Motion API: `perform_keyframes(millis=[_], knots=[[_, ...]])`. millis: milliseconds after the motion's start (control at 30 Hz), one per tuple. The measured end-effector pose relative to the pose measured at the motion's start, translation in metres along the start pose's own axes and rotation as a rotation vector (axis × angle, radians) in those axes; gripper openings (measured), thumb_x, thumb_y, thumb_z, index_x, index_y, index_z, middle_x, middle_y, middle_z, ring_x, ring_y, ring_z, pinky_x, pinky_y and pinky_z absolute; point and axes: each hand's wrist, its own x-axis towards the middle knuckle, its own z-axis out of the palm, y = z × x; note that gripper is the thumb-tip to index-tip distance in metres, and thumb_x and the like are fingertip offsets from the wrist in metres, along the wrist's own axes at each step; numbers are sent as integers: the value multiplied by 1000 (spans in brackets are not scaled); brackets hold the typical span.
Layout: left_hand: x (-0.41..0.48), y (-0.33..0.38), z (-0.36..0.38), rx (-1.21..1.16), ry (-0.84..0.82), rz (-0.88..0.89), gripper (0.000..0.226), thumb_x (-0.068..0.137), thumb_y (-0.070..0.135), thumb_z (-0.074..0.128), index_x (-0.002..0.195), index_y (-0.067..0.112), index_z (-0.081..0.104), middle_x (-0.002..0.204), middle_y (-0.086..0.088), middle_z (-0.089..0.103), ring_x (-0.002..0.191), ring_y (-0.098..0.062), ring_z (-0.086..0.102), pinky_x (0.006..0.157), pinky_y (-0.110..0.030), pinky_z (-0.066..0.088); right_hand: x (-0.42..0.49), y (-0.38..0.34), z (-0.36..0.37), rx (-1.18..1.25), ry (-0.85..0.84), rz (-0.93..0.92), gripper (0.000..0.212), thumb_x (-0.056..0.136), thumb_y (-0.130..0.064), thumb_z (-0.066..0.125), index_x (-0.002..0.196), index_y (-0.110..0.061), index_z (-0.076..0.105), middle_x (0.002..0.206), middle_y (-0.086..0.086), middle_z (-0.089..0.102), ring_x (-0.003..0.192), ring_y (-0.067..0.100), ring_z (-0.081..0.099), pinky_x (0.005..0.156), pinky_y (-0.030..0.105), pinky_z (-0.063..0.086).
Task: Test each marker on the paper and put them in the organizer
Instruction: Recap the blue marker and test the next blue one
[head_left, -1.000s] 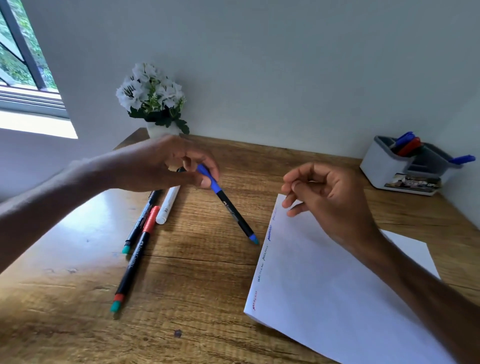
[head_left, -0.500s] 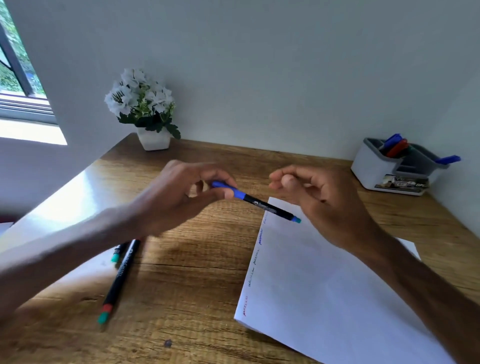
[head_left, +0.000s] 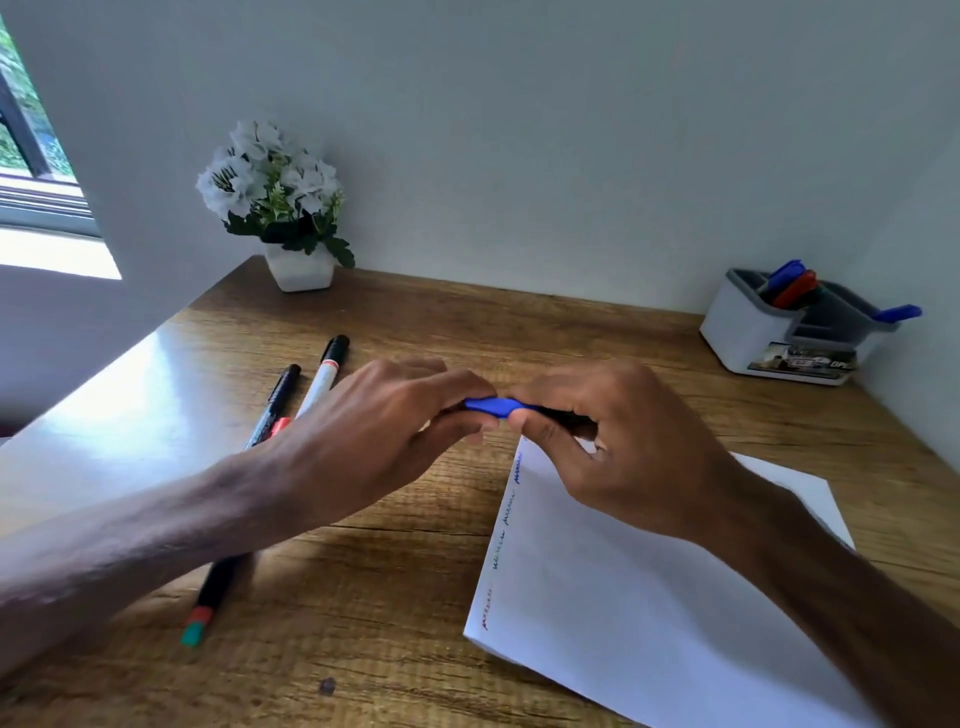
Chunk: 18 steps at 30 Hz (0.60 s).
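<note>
Wood-grain desk fills the lower view, pushed into a corner of plain white wall, with a window at the far left edge. At the back left stands a small white pot of white flowers.

Both hands meet over the middle of the desk. The left hand pinches the blue end of a marker between thumb and curled fingertips. The right hand has its fingers wrapped round the dark barrel of the same marker, thumb tip just beside the blue part. The marker lies roughly level between them, raised off the desk just beyond the top left corner of the paper. Whether the cap is seated or partly off is hidden by the fingers.

The paper lies on the right half of the desk, under the right forearm, with short squiggles in several colours down its left edge.

Three more markers lie on the desk to the left: a white-barrelled one with a black cap, a black one just beside it, and a long black one with a red and teal end that passes under the left forearm.

In the back right corner sits the grey and white organizer, well apart from the hands. A blue marker and a red marker lean together in its rear compartment, and another blue one pokes out at its right side
</note>
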Motion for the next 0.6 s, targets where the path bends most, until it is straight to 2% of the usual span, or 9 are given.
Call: perform_keyframes(millis=[100,233,300,367,433,467,533,567,600], knots=[[-1,2,-1,31,10,47,35,104,39,51,122,16,70,94,7,73,78,-6,64,67,-30,54,-2,-6,1,-97,24,-19,24,97,-35,56,109,-29,75,77,-15,68,61,5,51,55,19,33],[-3,2,-2,58,16,50,42,104,42,43,120,13,70,89,4,73,76,-11,64,62,-35,56,-3,-7,5,-124,11,11,31,99,-47,51,118,-36,72,81,-15,75,61,7,60,53,19,40],[-2,0,-3,79,9,56,46,103,43,38,118,12,69,89,3,72,77,-12,64,59,-36,56,-2,-6,7,-122,19,43,37,99,-53,48,122,-37,71,84,-15,77,60,5,60,53,16,35],[-1,-1,-3,133,-25,50,49,104,47,31,117,13,65,90,3,70,81,-12,60,56,-35,54,0,-6,9,-125,14,73,42,101,-57,46,120,-32,72,79,-15,73,57,3,54,53,16,30],[-1,-2,0,206,-48,54,51,105,49,23,114,14,59,90,3,67,84,-14,55,58,-30,49,1,-9,8,-128,-21,142,42,100,-59,45,118,-29,68,67,-20,60,53,0,48,53,18,28],[-2,-2,1,240,-47,55,49,106,48,21,111,15,57,89,4,65,85,-15,54,61,-29,47,1,-8,7,-125,-37,171,34,101,-57,46,115,-32,64,62,-21,54,53,-1,48,52,20,28],[-2,-5,2,286,-30,37,41,108,42,24,105,15,54,85,4,61,82,-14,49,66,-26,43,0,-1,0,-72,-22,209,10,104,-39,47,109,-34,54,60,-17,55,53,3,50,53,27,33],[-2,-7,1,303,-8,30,36,109,38,27,102,15,54,84,3,60,81,-14,47,68,-25,40,0,2,-5,-14,2,232,8,103,-27,47,106,-33,52,63,-11,59,54,6,51,55,32,39],[-1,-8,-1,319,7,23,34,109,35,30,101,14,55,83,2,60,81,-15,47,69,-25,37,1,7,-8,87,34,261,16,102,-16,45,102,-32,51,66,-6,62,56,11,53,59,37,45]])
